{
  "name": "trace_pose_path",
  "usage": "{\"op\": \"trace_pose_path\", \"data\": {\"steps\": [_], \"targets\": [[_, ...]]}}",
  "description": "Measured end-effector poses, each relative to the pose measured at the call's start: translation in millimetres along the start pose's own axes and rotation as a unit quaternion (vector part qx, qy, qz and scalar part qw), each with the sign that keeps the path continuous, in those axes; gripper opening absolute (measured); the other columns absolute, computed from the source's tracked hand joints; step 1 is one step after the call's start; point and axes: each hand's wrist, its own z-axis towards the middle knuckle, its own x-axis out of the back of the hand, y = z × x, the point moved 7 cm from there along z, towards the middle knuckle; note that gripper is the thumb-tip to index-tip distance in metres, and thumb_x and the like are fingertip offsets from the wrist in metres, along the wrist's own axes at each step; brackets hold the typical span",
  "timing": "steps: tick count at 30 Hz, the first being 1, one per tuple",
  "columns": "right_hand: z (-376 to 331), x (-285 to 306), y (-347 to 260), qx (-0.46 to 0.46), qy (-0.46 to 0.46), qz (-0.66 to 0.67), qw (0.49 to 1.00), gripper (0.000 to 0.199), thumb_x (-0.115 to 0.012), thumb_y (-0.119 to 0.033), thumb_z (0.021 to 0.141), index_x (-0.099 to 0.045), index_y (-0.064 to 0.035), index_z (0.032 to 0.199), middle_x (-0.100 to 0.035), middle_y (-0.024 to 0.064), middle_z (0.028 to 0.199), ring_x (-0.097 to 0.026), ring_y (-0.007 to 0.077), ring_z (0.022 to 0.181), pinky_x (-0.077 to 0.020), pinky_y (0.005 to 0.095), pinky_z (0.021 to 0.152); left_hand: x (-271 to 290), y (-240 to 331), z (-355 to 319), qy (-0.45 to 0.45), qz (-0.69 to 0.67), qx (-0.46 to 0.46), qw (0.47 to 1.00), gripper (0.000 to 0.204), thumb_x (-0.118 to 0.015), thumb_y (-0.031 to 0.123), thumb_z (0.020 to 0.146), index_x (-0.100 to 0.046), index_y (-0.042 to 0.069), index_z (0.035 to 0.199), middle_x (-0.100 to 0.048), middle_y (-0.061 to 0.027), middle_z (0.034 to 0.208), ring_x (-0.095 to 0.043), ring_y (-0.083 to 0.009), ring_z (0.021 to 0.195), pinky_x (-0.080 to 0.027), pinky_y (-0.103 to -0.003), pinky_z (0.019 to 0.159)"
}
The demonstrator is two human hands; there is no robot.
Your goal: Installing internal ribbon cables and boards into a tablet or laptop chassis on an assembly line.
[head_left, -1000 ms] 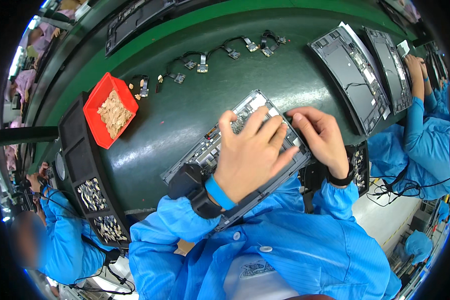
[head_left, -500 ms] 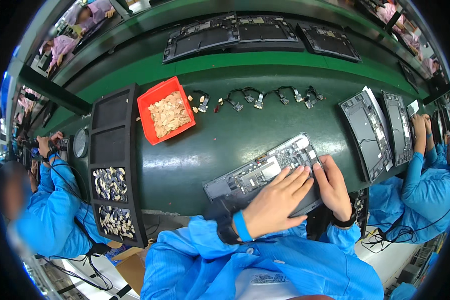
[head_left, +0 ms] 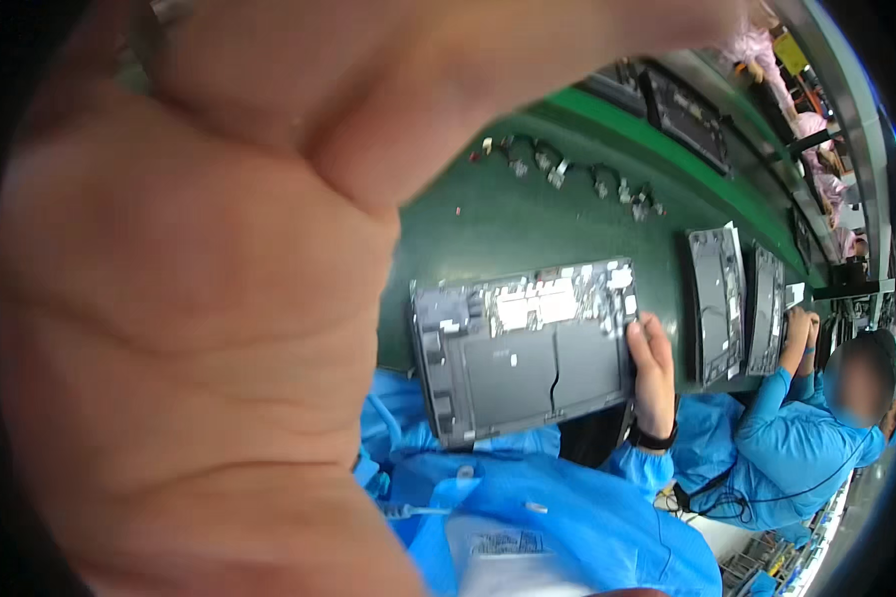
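Note:
My left hand (head_left: 199, 328) is raised very close to the camera and fills the left side of the view. Its palm is bare and at least one finger stretches out across the top; the other fingertips are cut off or blurred. A dark opened laptop base (head_left: 498, 383) lies at the bench's front edge before me, with a circuit board along its far side and a black cable crossing its flat middle. At that base's right edge, my right hand (head_left: 653, 368) grips it with thumb and fingers.
Several small black cable parts (head_left: 558, 174) lie in a row on the green bench (head_left: 468, 224). Two more laptop bases (head_left: 717, 308) stand to the right, beside a co-worker in blue (head_left: 796, 448). Further bases rest on the back ledge. My raised palm hides the left of the bench.
My left hand has left the laptop base and come up close to the camera. The base has turned more square to me, with my right hand still at its right edge. The view has tilted.

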Motion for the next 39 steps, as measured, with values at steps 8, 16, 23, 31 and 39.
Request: {"op": "trace_pose_path", "data": {"steps": [8,16,23,31,39], "targets": [[20,4,-10,0.033,-0.054,0.107,0.992,0.018,-0.055,-0.019,0.108,-0.059,-0.004,0.117,-0.071,0.0044,0.104,-0.063,0.0085,0.093,-0.0483,0.0243,0.085,7,19,-1,0.0,-0.005,-0.111,0.994,0.075,-0.092,0.012,0.072,-0.055,0.009,0.137,-0.06,-0.0118,0.135,-0.053,-0.0317,0.134,-0.04,-0.055,0.116],[30,123,-8,0.089,0.106,0.071,0.988,0.032,-0.062,-0.021,0.105,-0.062,-0.0003,0.129,-0.067,0.0037,0.118,-0.06,0.0104,0.108,-0.0461,0.0263,0.095,36,50,31,0.004,0.012,-0.226,0.974,0.084,-0.095,0.009,0.067,-0.052,0.014,0.139,-0.056,-0.0082,0.139,-0.048,-0.0316,0.138,-0.038,-0.059,0.117],[140,313,-52,0.108,0.179,0.119,0.971,0.035,-0.068,-0.028,0.102,-0.066,-0.0067,0.13,-0.068,-0.0011,0.116,-0.062,0.011,0.101,-0.0469,0.0247,0.091,34,84,30,-0.024,-0.011,-0.269,0.963,0.092,-0.097,0.006,0.063,-0.05,0.018,0.14,-0.052,-0.005,0.143,-0.043,-0.0314,0.142,-0.036,-0.062,0.119],[363,591,54,0.065,0.238,0.303,0.92,0.023,-0.073,-0.028,0.097,-0.073,-0.0075,0.108,-0.075,0.0051,0.103,-0.07,0.0201,0.087,-0.0579,0.0363,0.079,-75,-1,56,-0.039,0.062,0.011,0.997,0.077,-0.083,0.001,0.081,-0.045,0.0,0.147,-0.064,-0.0188,0.129,-0.066,-0.0277,0.119,-0.055,-0.04,0.101],[473,672,155,0.012,0.276,0.204,0.939,0.038,-0.069,-0.038,0.098,-0.073,-0.0073,0.12,-0.074,0.0048,0.115,-0.07,0.02,0.098,-0.0543,0.0354,0.088,-134,-96,-51,-0.021,0.298,0.11,0.948,0.021,-0.079,0.0,0.078,-0.08,0.008,0.097,-0.075,-0.0064,0.101,-0.071,-0.0266,0.098,-0.057,-0.037,0.086]]}}
